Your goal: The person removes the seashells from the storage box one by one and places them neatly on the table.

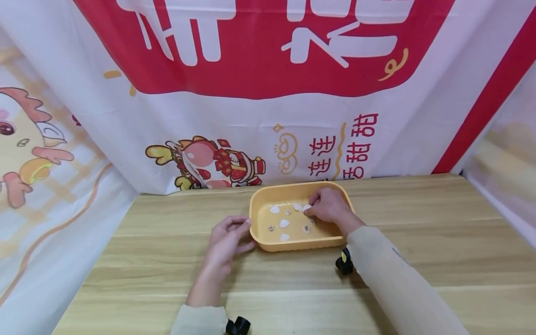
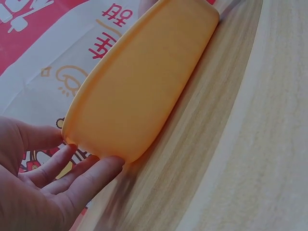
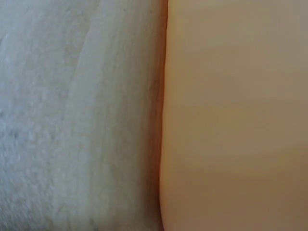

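Nearest the head camera, two pale sleeves [image 1: 402, 279] reach forward over the wooden worktop [image 1: 439, 242], each with a small black wrist device at its cuff. On that worktop, toward the back and near a printed red-and-white banner [image 1: 268, 70], sits a shallow yellow tray [image 1: 293, 244] holding several small pale pieces [image 1: 284, 224] scattered across its floor. Left hand [image 1: 228, 239] lies at the tray's left end with fingers relaxed and mostly straight; the left wrist view shows its fingertips [image 2: 103, 166] touching the tray's outer wall [image 2: 144, 91] at the bottom corner, not wrapped around it. Right hand [image 1: 328, 207] is inside the tray over its right half, fingers curled together and pinching one pale piece [image 1: 307, 208] at their tips, just beside the other pieces near the back wall. From the right wrist, only a blurred stretch of the yellow tray's surface [image 3: 236, 115] beside a light, fuzzy surface can be made out.
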The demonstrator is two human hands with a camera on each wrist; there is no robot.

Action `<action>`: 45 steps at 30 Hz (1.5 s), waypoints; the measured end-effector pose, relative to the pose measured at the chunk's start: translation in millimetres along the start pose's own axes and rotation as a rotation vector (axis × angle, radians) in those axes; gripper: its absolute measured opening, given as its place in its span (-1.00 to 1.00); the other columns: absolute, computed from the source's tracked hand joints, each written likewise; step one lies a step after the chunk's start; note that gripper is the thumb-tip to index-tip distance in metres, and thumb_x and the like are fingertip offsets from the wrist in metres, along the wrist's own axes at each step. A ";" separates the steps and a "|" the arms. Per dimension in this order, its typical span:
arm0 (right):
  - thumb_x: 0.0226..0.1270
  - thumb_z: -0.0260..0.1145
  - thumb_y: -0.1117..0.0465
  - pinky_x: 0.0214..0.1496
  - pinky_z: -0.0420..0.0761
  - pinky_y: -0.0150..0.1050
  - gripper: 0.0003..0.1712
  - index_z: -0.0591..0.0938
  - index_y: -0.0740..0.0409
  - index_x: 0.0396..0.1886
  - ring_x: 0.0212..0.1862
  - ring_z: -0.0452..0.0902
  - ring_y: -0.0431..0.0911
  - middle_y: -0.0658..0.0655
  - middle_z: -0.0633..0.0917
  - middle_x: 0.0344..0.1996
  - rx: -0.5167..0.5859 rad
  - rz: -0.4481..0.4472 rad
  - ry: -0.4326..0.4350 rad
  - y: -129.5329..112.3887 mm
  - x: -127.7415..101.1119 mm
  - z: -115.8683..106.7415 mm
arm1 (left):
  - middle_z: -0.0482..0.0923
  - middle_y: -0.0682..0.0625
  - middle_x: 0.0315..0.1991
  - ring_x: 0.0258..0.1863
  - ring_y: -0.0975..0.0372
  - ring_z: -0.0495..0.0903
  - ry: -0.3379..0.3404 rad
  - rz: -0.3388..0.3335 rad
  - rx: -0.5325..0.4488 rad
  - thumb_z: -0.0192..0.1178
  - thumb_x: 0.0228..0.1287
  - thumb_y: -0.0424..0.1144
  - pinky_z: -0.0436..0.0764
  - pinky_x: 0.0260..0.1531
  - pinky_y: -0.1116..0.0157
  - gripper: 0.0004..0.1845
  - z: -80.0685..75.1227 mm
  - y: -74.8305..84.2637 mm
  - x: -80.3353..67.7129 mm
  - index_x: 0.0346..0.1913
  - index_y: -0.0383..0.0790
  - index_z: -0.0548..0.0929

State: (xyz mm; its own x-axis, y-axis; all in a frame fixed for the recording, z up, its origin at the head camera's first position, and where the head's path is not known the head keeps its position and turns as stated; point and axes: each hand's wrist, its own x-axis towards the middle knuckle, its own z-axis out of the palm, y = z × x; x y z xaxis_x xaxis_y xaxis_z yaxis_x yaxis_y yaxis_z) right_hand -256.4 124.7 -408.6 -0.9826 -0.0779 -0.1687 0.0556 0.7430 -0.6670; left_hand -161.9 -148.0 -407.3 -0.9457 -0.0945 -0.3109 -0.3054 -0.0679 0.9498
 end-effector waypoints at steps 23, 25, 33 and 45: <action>0.37 0.58 0.09 -0.25 0.57 -0.33 -0.71 0.69 0.17 -0.17 -0.26 0.61 -0.06 0.12 0.74 -0.29 0.013 0.014 -0.025 -0.3 -2.8 1.4 | 0.62 -0.32 0.32 0.18 -0.05 0.74 0.001 0.004 0.004 0.27 0.57 -0.30 0.87 0.10 0.05 -0.66 -0.1 -5.1 1.0 0.28 -0.32 0.59; 0.37 0.58 0.08 -0.27 0.58 -0.34 -0.71 0.70 0.17 -0.17 -0.27 0.61 -0.06 0.11 0.74 -0.30 0.018 0.016 -0.027 -1.3 -3.5 1.0 | 0.63 -0.32 0.32 0.19 -0.05 0.74 -0.002 -0.001 0.007 0.27 0.57 -0.29 0.87 0.11 0.06 -0.66 -0.3 -5.1 0.8 0.28 -0.32 0.59; 0.38 0.57 0.06 -0.28 0.59 -0.35 -0.70 0.70 0.17 -0.17 -0.28 0.61 -0.08 0.12 0.74 -0.30 0.031 0.007 -0.017 -3.3 -5.6 -2.0 | 0.64 -0.32 0.30 0.13 -0.01 0.76 0.001 -0.001 0.014 0.28 0.57 -0.27 0.88 0.08 0.08 -0.66 0.8 -3.1 1.5 0.28 -0.31 0.60; 0.40 0.56 0.07 -0.31 0.59 -0.34 -0.69 0.67 0.17 -0.15 -0.30 0.61 -0.06 0.12 0.72 -0.31 0.088 0.011 -0.015 -2.5 -5.7 -0.9 | 0.64 -0.31 0.30 0.18 -0.06 0.74 0.007 0.003 0.025 0.28 0.57 -0.27 0.88 0.07 0.09 -0.66 1.9 -1.9 3.1 0.28 -0.30 0.61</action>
State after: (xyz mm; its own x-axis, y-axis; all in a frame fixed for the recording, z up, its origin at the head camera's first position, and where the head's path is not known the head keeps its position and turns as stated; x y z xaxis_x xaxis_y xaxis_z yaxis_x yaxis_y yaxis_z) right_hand -251.0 123.9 -405.4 -0.9790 -0.0803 -0.1872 0.0828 0.6827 -0.7260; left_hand -164.4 -146.3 -410.1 -0.9458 -0.1014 -0.3084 -0.3056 -0.0425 0.9512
